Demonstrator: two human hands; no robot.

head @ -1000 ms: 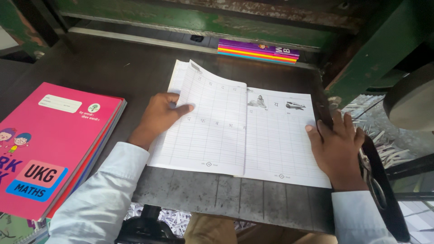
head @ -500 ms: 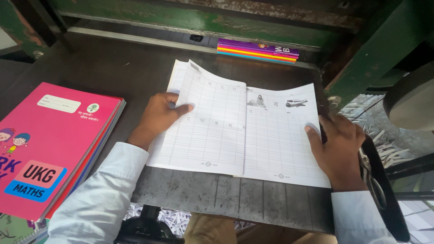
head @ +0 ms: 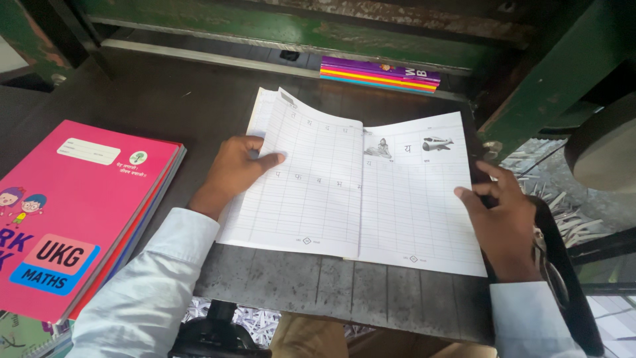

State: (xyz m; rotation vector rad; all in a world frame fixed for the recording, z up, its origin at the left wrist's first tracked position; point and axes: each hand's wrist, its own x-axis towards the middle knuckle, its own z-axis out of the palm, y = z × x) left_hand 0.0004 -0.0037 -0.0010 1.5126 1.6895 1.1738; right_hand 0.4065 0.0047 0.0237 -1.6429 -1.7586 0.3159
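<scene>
- Lying open across the dark grey metal machine bed (head: 344, 292) is a white ruled-paper workbook (head: 358, 192), printed with script characters and two small pictures; its near edge is sitting close to the bed's front edge.
- The left hand (head: 235, 172) is pressing flat on the left page, fingers loosely spread, thumb pointing toward the spine; it is clamping nothing, only bearing down.
- The right hand (head: 503, 219) is resting at the right page's outer edge, fingers open and touching the paper; whether it is pinching the sheet I cannot tell.
- The two hands are sitting well apart, one on each side of the open spread.
- Risk, as I am judging it: the top left leaves are bowing up near the spine, so a sideways push could be creasing or folding them.
- Risk: the right page's corner is overhanging toward the black curved machine part (head: 563, 278) beside the right wrist; a slip there could be snagging paper or sleeve.
- Risk: the green-painted steel frame (head: 291, 30) is looming over the far edge of the bed, so fingers reaching deep could be getting pinched.
- Standing clear: a pink-covered stack of thin exercise books (head: 66, 219) at left and a striped multicoloured book pile (head: 381, 73) under the frame.
- Paper shreds (head: 218, 311) are lying below the bed, near the front edge.
</scene>
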